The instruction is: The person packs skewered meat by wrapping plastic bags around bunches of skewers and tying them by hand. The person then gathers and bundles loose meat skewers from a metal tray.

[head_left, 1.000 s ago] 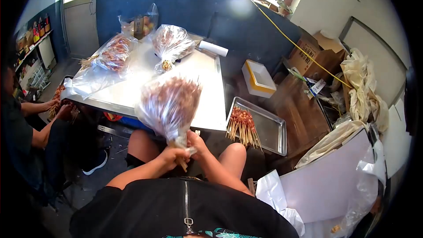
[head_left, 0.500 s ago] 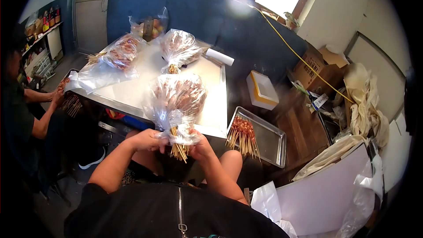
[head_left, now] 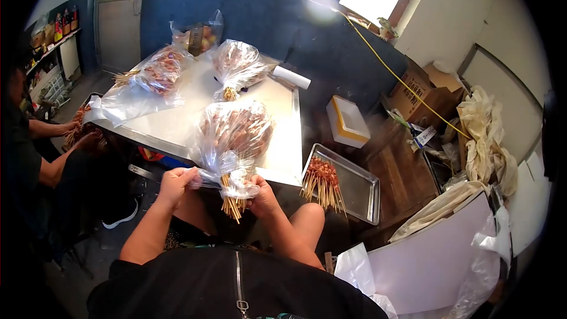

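Note:
A clear plastic bag of meat skewers (head_left: pixel 235 133) rests at the near edge of the metal table (head_left: pixel 277 165), its stick ends pointing toward me. My left hand (head_left: pixel 179 183) pinches a stretched end of the bag's plastic, left of the sticks. On the right, my right hand (head_left: pixel 260 195) is closed on the bag's plastic beside the sticks. Behind it lies a second bagged bundle (head_left: pixel 239 65), and a third bagged bundle (head_left: pixel 160 72) is at the table's left. Loose skewers (head_left: pixel 322 180) lie in a metal tray (head_left: pixel 360 192) to the right.
A co-worker's hands (head_left: pixel 82 133) hold skewers at the far left. A white roll (head_left: pixel 292 77) and a bag with a box (head_left: pixel 198 38) are on the table's far part. Right of it are a yellow-white container (head_left: pixel 348 121) and a cardboard box (head_left: pixel 422 91).
The bag was raised in both hands and now rests lower on the table edge. My left hand has moved left, pulling an end of plastic away from the sticks.

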### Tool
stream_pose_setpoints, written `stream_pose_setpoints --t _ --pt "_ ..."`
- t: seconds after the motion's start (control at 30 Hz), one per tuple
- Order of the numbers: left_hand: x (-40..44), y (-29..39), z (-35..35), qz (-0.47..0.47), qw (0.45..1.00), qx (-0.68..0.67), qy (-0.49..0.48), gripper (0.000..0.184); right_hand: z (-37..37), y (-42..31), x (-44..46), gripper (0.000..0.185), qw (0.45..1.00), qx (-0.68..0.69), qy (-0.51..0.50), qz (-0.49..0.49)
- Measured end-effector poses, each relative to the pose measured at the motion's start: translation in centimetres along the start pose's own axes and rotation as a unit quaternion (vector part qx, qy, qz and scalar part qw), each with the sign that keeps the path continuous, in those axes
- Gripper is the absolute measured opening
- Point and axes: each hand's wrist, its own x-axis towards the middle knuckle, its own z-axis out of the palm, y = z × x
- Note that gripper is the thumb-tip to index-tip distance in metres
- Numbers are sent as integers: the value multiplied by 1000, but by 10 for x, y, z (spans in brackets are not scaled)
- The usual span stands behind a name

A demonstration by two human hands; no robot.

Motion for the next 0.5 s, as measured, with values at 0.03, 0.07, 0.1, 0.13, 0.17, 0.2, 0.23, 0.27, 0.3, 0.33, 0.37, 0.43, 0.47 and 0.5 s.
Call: stream_pose_setpoints --t 0.03,0.07,0.1,0.13,0.17,0.2,0.23,0.27,0.3,0.33,0.37,0.43,0.47,0.5 --pt "2 5 -4 39 995 93 7 24 -1 -3 -2 25 1000 -1 -8 20" --pt "3 7 -3 -14 998 55 42 24 -2 -4 0 25 1000 1 -4 25" --pt "9 2 -5 -2 999 45 29 25 -3 1 4 20 1000 8 5 -10" --pt "12 -4 -10 3 999 38 22 25 -1 11 5 16 999 20 18 -37" --pt "7 1 -6 -10 1000 14 22 25 6 7 4 11 999 18 27 -2" --pt "6 6 4 -22 999 -7 25 25 13 -3 4 10 999 20 34 34" --pt "8 7 10 -36 997 -64 23 23 19 -3 4 13 999 20 29 21" --pt "13 6 19 -46 991 -123 19 21 20 -3 3 19 1000 17 25 3" --pt "14 12 33 -68 987 -137 52 23 19 -2 4 19 999 2 46 -3" --pt "16 20 43 -85 981 -152 80 25 18 -1 4 19 998 -16 66 -14" --pt "24 13 39 -106 966 -235 34 27 16 2 4 20 997 -19 74 -30" --pt "34 12 39 -140 933 -331 16 30 21 1 4 20 994 -31 93 -55" --pt "36 11 36 -145 934 -325 16 30 22 0 4 20 993 -28 95 -56" --pt "40 10 33 -138 937 -318 50 29 21 0 5 19 994 -19 92 -56"
